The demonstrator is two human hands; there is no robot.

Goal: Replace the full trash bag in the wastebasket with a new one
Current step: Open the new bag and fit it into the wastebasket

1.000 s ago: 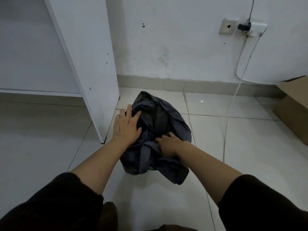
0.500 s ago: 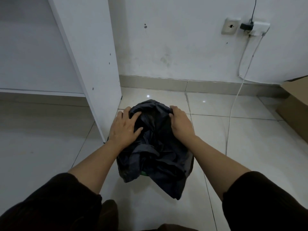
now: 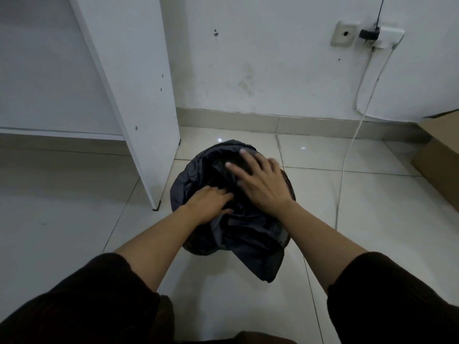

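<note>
While the left hand (image 3: 208, 204) grips the crumpled dark grey plastic trash bag (image 3: 221, 194), the right hand (image 3: 260, 182) presses it at 1 o'clock, fingers (image 3: 242, 155) spread flat.

dark grey trash bag (image 3: 250, 234) lies crumpled over the floor-standing wastebasket, one flap hanging down.

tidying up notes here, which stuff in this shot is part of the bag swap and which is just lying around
Job: dark trash bag; left hand gripping it; right hand spread over its top.

Lying about: cardboard box; white cable; wall charger; white shelf panel.
</note>
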